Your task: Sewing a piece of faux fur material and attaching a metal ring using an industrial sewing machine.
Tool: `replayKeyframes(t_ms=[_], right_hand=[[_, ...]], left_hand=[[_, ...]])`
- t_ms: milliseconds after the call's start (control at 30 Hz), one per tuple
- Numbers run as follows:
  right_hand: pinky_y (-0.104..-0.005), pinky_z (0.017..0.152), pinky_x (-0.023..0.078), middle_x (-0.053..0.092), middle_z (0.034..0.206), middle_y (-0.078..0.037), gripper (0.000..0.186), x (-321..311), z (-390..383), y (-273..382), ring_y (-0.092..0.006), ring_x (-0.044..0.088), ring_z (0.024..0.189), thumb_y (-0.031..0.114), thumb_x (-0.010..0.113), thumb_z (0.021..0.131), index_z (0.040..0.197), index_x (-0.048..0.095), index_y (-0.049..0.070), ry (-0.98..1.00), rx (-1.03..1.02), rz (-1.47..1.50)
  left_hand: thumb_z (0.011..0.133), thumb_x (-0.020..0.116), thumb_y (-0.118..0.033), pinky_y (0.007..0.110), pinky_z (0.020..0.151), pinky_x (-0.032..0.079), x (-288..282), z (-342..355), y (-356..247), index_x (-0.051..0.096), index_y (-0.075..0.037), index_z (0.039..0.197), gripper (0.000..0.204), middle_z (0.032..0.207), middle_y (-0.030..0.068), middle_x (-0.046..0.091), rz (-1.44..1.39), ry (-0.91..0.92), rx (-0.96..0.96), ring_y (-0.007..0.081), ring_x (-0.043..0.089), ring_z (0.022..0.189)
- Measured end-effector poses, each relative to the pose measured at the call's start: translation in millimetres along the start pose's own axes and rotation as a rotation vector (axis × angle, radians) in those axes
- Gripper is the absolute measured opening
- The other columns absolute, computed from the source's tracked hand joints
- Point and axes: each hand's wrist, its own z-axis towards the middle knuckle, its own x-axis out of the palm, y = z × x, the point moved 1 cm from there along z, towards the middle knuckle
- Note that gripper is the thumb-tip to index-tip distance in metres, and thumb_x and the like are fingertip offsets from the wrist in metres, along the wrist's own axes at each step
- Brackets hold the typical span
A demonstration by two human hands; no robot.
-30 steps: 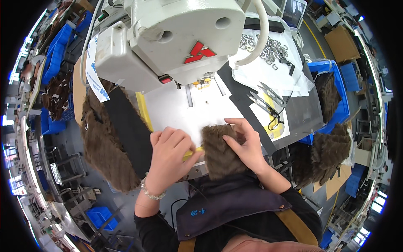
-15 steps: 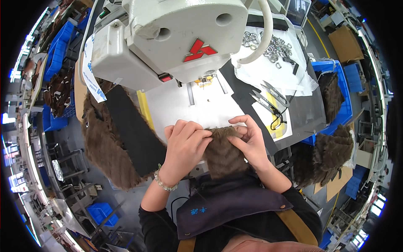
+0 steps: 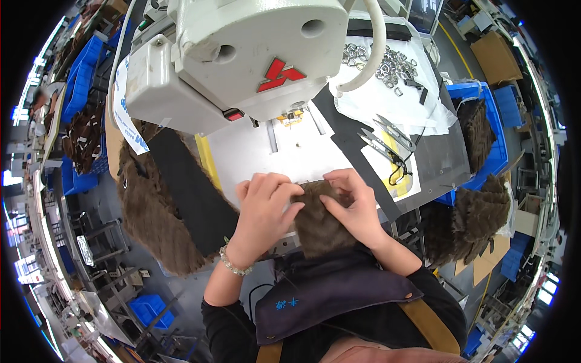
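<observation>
The left hand (image 3: 266, 209) lies fingers curled over the upper left edge of a brown furry fabric piece (image 3: 321, 224), pinching its top edge between fingertips and thumb; a beaded bracelet (image 3: 235, 264) sits at that wrist. The right hand (image 3: 354, 209) grips the same top edge just beside it, fingers bent down onto the pile, so both hands are closed on the one piece, almost touching each other. The piece lies at the near edge of the white table (image 3: 266, 151), its lower part hanging off toward the person's dark apron (image 3: 339, 290).

It looks soft, limp and light: it folds where the fingers press and would droop if lifted by one corner. The long pile likely hides the true edge and may slide under the fingertips, so a pinch at the edge with both hands, held apart enough to keep it flat, seems the surest hold.

Further out, a large white sewing machine (image 3: 254, 54) rises over the table. A bigger fur panel with black backing (image 3: 175, 199) drapes to the left. To the right lie scissors (image 3: 387, 136), metal rings (image 3: 387, 60) and a blue bin (image 3: 484, 133) holding more fur
</observation>
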Motion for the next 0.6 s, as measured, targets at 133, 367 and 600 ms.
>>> replayKeyframes(t_ms=[133, 367, 600], right_hand=[[-0.0319, 0.075, 0.048, 0.064, 0.095, -0.010, 0.036, -1.5, 0.7, 9.3, -0.0252, 0.062, 0.084, 0.000, 0.074, 0.072, 0.105, 0.061, 0.004, -0.041, -0.260, -0.372], [-0.0386, 0.084, 0.041, 0.055, 0.102, -0.010, 0.045, -54.6, -25.1, 16.2, -0.0293, 0.054, 0.098, 0.017, 0.082, 0.065, 0.103, 0.060, 0.009, -0.356, -0.244, -0.971], [-0.0377, 0.084, 0.035, 0.051, 0.101, -0.008, 0.021, -71.1, -30.1, 5.2, -0.0282, 0.050, 0.097, 0.008, 0.070, 0.076, 0.093, 0.057, 0.007, -0.186, -0.156, -1.046]], left_hand=[[0.072, 0.073, -0.013, 0.032, 0.078, 0.032, 17.6, -9.7, 1.4, 0.063, -0.017, 0.086, 0.017, 0.090, -0.0045, 0.057, 0.025, 0.121, 0.160, 0.0158, 0.054, 0.088], [0.076, 0.060, -0.011, 0.031, 0.081, 0.034, 11.9, -7.5, -2.7, 0.062, -0.013, 0.087, 0.011, 0.095, -0.0016, 0.056, 0.095, 0.186, 0.275, 0.0141, 0.053, 0.093], [0.074, 0.072, -0.015, 0.034, 0.085, 0.034, 8.0, 13.5, -2.3, 0.063, -0.012, 0.102, 0.029, 0.102, -0.0014, 0.059, 0.120, 0.149, 0.250, 0.0157, 0.054, 0.095]])
